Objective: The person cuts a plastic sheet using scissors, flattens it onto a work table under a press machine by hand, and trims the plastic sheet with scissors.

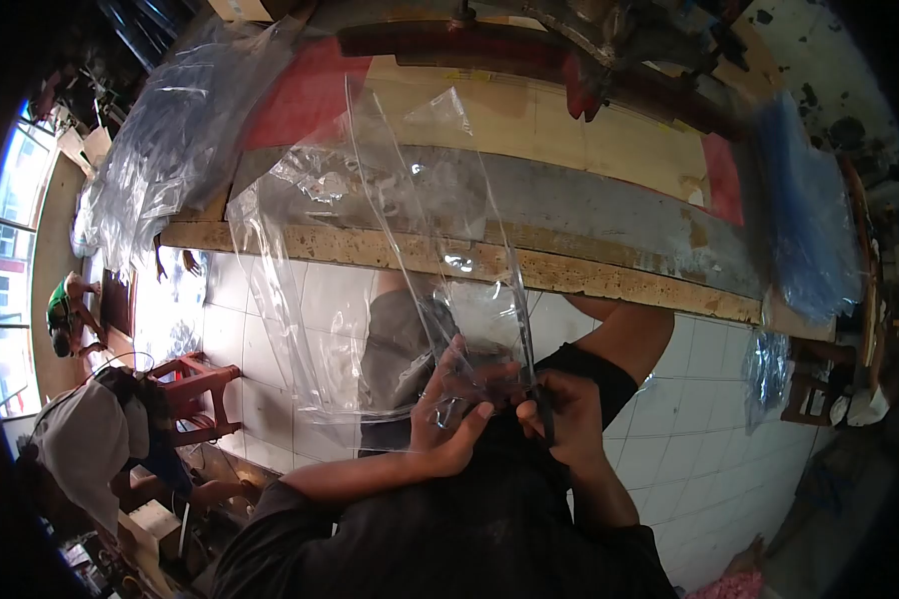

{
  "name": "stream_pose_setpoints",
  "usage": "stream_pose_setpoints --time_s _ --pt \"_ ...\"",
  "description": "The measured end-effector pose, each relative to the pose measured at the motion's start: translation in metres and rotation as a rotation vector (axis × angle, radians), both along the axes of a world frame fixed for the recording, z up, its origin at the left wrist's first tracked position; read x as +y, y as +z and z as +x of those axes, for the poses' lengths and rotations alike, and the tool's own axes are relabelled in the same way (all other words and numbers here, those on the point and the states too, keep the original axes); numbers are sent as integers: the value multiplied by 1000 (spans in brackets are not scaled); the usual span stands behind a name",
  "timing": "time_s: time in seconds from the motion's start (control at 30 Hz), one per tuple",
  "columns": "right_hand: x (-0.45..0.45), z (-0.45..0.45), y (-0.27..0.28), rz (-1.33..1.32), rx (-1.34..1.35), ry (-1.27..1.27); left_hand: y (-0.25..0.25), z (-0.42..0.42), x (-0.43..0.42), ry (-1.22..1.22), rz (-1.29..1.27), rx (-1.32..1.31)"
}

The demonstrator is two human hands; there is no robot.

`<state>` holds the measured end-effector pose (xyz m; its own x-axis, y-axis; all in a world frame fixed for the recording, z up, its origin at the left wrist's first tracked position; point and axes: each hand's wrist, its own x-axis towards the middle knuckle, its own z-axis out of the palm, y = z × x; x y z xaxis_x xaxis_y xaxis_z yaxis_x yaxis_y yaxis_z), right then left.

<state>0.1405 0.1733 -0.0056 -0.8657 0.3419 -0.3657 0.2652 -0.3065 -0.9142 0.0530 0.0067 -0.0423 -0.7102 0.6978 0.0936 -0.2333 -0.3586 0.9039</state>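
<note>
A clear plastic sheet (pixel 320 175) lies over the front edge of the workbench and hangs down above my lap. My left hand (pixel 449 414) has its lower part pinched between thumb and fingers, seen partly through the film. Close on the right, my right hand (pixel 566 411) is wrapped around the dark handles of a pair of scissors (pixel 542 404). The scissors point up toward the bench, along the right edge of the sheet. Where the blades meet the plastic is hard to make out.
The bench's wooden front edge (pixel 619 282) crosses in front of me, with dark metal machinery (pixel 569 50) behind. Clear plastic piles (pixel 170 150) drape at left, and bluish plastic (pixel 809 215) at right. A red stool (pixel 200 394) and a seated person (pixel 85 444) are at left.
</note>
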Motion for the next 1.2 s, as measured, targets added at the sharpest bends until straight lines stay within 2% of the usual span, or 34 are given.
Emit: stream_pose_setpoints --time_s 0.1,0.4,0.5,0.57,0.67,0.77,0.87,1.2 --pt "-1 2 -2 -23 0 -10 0 2 0 -2 32 -53" --pt "1 -2 3 40 9 -60 -6 2 -1 -21 10 71" --pt "8 2 -6 -25 12 25 -3 7 -2 29 -38 -15" --pt "11 0 -11 -119 161 90 -7 6 -2 30 0 -14" --pt "13 -3 -11 -72 160 158 -4 6 -3 31 -18 14" --pt "11 -7 -11 -93 236 99 -6 4 -6 2 -68 82" --pt "11 -10 -2 -81 135 76 -1 4 -5 -13 -50 49" --pt "5 -9 0 -56 96 20 -3 4 -4 -9 -20 44"
